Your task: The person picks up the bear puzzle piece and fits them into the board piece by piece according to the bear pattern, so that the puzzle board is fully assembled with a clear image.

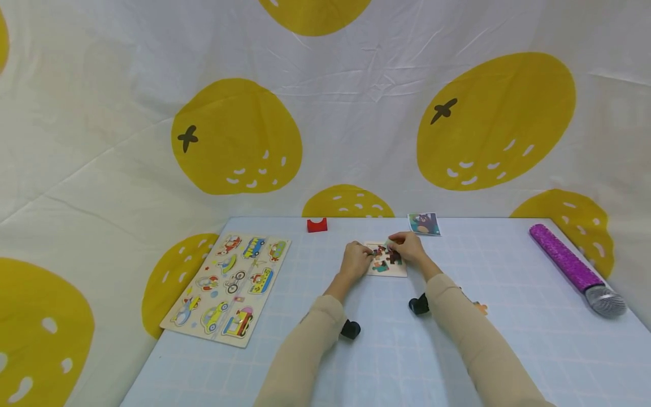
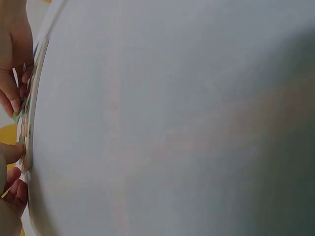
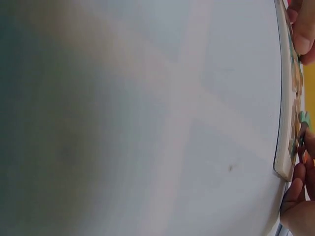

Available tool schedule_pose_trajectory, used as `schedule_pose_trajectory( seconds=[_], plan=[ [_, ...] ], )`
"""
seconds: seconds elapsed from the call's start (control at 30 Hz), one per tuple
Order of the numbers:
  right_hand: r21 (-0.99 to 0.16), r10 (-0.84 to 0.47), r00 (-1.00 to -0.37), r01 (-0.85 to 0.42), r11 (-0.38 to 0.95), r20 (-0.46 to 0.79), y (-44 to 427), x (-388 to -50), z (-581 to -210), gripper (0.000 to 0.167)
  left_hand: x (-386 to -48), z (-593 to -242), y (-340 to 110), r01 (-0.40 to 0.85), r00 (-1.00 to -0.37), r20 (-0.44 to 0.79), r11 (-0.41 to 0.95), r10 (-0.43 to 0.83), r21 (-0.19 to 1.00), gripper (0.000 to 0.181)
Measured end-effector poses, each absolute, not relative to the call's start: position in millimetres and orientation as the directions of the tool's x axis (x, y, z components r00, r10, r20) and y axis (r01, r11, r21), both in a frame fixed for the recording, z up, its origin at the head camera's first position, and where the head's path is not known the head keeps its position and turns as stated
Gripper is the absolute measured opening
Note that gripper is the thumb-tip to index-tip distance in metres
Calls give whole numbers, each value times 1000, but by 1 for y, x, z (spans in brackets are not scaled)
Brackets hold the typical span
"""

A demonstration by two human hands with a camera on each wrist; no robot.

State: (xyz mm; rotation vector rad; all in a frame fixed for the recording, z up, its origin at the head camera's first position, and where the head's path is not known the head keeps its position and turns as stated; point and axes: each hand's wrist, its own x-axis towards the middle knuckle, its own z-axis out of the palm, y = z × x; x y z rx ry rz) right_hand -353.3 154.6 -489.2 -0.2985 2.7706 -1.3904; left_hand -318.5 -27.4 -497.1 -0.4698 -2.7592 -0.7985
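A small jigsaw puzzle board (image 1: 389, 273) with a pale wooden frame lies flat on the table, with several pieces on it. My left hand (image 1: 354, 261) holds the board's left edge, thumb on top; its fingertips are partly hidden. At the upper right of the board, my right hand (image 1: 409, 247) pinches a puzzle piece, whose green part (image 3: 304, 118) shows in the right wrist view. The same board (image 2: 30, 147) appears edge-on in the left wrist view, at the far left.
Behind the board lie a bear picture card (image 1: 424, 224) and a red block (image 1: 317, 225). A vehicle puzzle board (image 1: 226, 291) lies left, a purple glitter microphone (image 1: 567, 257) right. An orange puzzle piece (image 1: 480, 307) shows beside the right sleeve.
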Motion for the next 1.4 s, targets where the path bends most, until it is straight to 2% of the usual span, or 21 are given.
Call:
schedule_pose_trajectory(
  seconds=[0.17, 0.3, 0.53, 0.77, 0.97, 1.13, 1.17, 1.4],
  plan=[
    [-800, -171, -983, -149, 581, 59, 155, -352, -488, 28, -315, -500, -30, 388, -913, 281, 844, 296, 370, 14],
    [-820, -132, -991, -94, 564, 23, 153, -353, -487, 29, -313, -500, -33, 378, -919, 256, 850, 299, 367, 14],
    [-880, -61, -998, -3, 475, -29, 147, -353, -480, 26, -311, -507, -37, 418, -892, 337, 835, 302, 357, 12],
    [-877, -122, -991, -102, 470, 50, 131, -357, -477, 24, -307, -507, -40, 433, -890, 317, 827, 328, 360, 19],
    [-843, -243, -961, -237, 484, 131, 125, -370, -487, 14, -301, -504, -41, 417, -908, 199, 843, 369, 339, 45],
    [-805, -268, -957, -247, 539, 114, 122, -367, -485, 17, -299, -503, -43, 393, -917, 84, 851, 390, 349, 65],
    [-790, -260, -963, -218, 573, 77, 121, -364, -481, 20, -299, -502, -43, 391, -917, 72, 846, 392, 362, 66],
    [-698, -300, -954, -231, 677, 24, 115, -359, -478, 28, -300, -501, -46, 405, -910, 70, 840, 409, 362, 57]
  ],
)
